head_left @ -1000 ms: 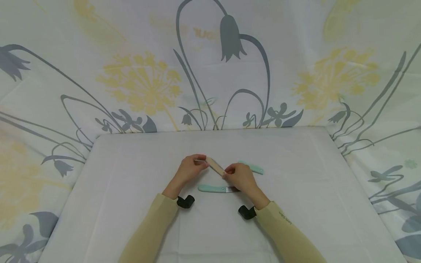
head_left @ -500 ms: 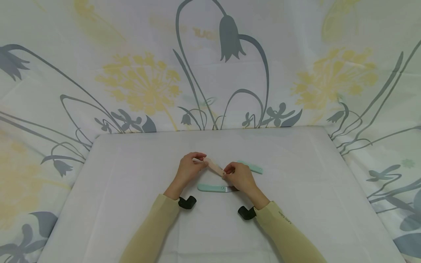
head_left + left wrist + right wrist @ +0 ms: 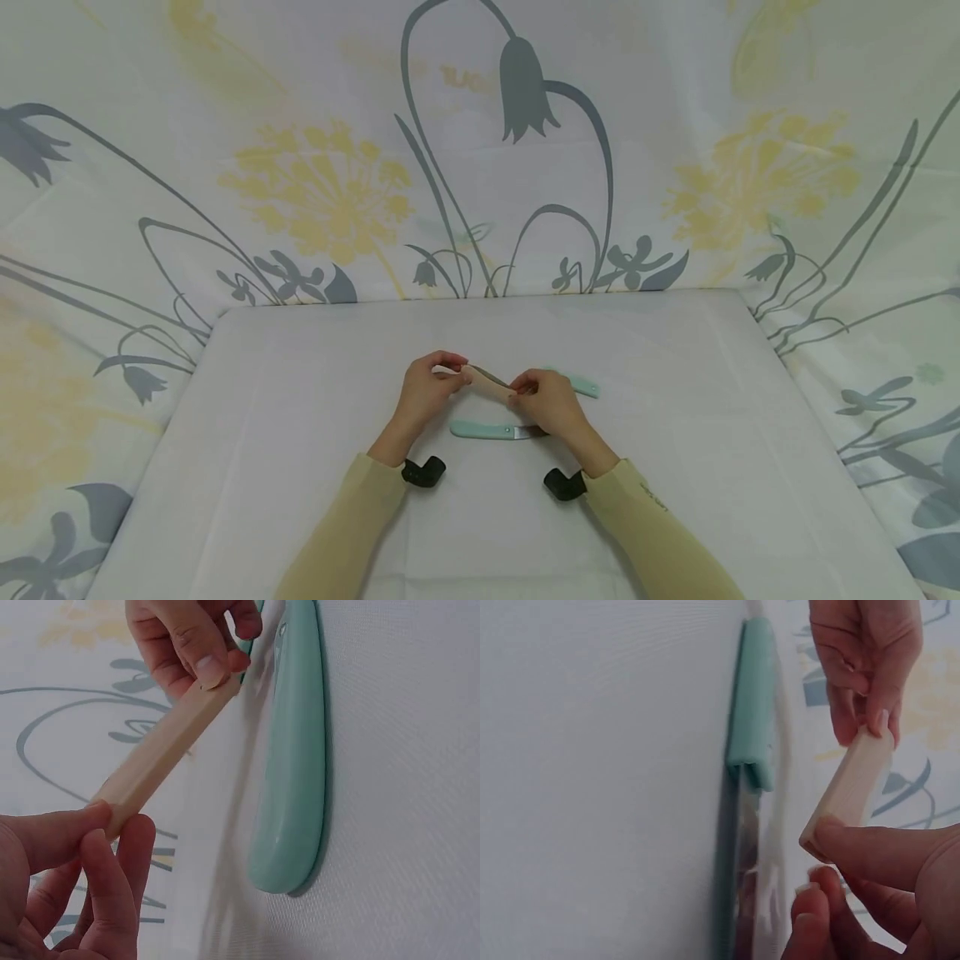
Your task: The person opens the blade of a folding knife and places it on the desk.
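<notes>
My left hand point(image 3: 429, 390) and right hand point(image 3: 547, 403) hold a folding knife point(image 3: 489, 385) with a pale wooden handle between them, above the white table. In the left wrist view, the left thumb and fingers pinch the handle's point(image 3: 157, 754) near end, while the right thumb and fingertips grip the opposite end. A dark strip shows along its upper edge in the head view. Just below lies a mint-green folding knife point(image 3: 482, 431) with its metal blade point(image 3: 746, 855) out, partly hidden by the right hand. Behind that hand is another mint-green knife handle point(image 3: 585, 387), partly covered.
The white-covered table point(image 3: 300, 350) spreads around both hands. A flower-printed curtain point(image 3: 315, 167) hangs along its back and sides. Black wrist-worn pieces point(image 3: 424, 472) sit at both cuffs.
The wooden-handled knife has been turned about its length, so its dark upper edge now shows. The left hand has shifted slightly left; the right hand and green knives stay in place.
</notes>
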Demonstrator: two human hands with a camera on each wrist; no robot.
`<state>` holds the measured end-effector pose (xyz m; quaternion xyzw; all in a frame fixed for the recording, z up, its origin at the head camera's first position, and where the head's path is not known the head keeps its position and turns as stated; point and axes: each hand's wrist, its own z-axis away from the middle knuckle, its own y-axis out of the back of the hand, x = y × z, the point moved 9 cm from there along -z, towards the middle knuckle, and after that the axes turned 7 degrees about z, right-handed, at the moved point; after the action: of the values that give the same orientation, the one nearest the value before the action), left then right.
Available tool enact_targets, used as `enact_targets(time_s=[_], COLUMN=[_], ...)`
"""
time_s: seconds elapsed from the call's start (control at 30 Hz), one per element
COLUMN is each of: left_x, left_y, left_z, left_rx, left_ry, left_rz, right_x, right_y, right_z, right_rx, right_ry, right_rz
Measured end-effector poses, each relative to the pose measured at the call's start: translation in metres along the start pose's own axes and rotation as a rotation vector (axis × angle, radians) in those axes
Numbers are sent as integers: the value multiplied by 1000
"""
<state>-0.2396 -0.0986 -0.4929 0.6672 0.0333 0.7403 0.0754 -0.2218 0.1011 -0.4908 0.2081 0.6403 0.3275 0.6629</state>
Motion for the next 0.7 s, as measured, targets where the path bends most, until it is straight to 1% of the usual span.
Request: enact_targets(time_s=[0.17,0.3,0.57,0.7], left_x=[-2,-1,-3,13], left_y=[3,3,-3,-6], left_z=[5,10,23,37], left_rx=[18,25,-7,-47], left_ry=[9,-3,-7,-6], left_rz=[41,74,154,183], right_x=[-2,-1,4,5], right_y=[4,6,15,18], right_z=[1,3,10,14], right_rx=[-7,-14,-12,-13], right_ry=[-4,-7,37,60], right_rz=[-10,-27,-99,-135])
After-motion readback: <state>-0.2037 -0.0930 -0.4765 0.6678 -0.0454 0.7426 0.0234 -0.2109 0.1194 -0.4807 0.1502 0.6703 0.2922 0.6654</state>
